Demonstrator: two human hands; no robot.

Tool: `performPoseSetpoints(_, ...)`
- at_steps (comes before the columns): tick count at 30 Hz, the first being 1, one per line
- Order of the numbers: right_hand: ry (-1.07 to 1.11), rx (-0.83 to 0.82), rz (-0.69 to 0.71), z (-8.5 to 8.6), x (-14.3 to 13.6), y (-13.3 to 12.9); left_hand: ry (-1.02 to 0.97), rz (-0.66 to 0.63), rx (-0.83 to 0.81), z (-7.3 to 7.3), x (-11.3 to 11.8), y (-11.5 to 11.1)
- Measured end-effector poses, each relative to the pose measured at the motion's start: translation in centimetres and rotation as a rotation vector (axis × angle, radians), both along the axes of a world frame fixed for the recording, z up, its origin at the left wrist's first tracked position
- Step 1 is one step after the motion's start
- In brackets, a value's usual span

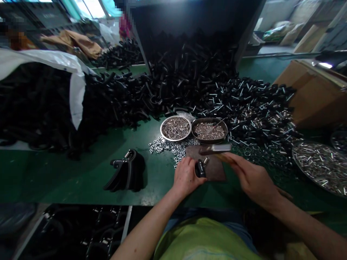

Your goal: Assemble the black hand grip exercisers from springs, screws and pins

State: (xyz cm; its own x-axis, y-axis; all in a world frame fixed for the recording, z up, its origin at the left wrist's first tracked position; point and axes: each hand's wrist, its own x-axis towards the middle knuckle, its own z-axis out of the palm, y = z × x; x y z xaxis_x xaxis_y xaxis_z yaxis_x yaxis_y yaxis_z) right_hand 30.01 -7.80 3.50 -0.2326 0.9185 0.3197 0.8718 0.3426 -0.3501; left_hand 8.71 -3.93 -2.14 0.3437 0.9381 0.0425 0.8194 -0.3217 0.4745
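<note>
Left hand point(187, 177) down near the middle of the bench's point(81, 177) front edge, thumb and fingers closed on a small black part point(200, 169), pinning it against the brown plate point(220, 174). The part sits over the plate's left edge, and that side grip seems chosen to steady it while leaving its metal end free.

Over on the right, the right hand point(255, 182) is wrapped firmly around the handle of a hammer point(217, 148), the blurred head hanging across the plate's far edge; whether it touches anything, I cannot tell. The plate looks like a hard rest, sparing the green bench top.

Just beyond the plate's far edge, a round bowl point(162, 133) and an oval tin point(210, 141) of little metal pieces stand side by side, probably for a short reach, with loose nuts point(162, 146) spilling toward the front edge. Off to the left, a cluster of black handles point(131, 171) stands together, apparently grouped to save room.

And the part itself: dark, faintly glossy, pale glints on its body, with a bright, ribbed metal end leaning up toward the plate's far right corner.
</note>
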Motion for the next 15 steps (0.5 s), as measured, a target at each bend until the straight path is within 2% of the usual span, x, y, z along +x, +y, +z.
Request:
performPoseSetpoints(3, 0.034, 0.141, -0.020, -0.6, 0.0, -0.4, 0.006, -0.003, -0.004, 0.1, 0.0, 0.0)
performPoseSetpoints(7, -0.230, -0.045, 0.025, -4.0, 1.5, -0.7, 0.014, -0.013, 0.000, 0.2, 0.0, -0.1)
performPoseSetpoints(10, -0.376, -0.017, -0.137, -5.8, 4.4, -1.0, 0.011, 0.010, 0.007, 0.1, 0.0, 0.0)
performPoseSetpoints(13, -0.441, 0.045, -0.258, -6.2, 6.7, -1.1, -0.081, 0.081, -0.020, 0.1, 0.1, 0.1)
performPoseSetpoints(15, -0.361, 0.050, -0.250, -6.0, 6.3, -0.9, -0.218, 0.173, -0.067, 0.3, 0.5, -0.1)
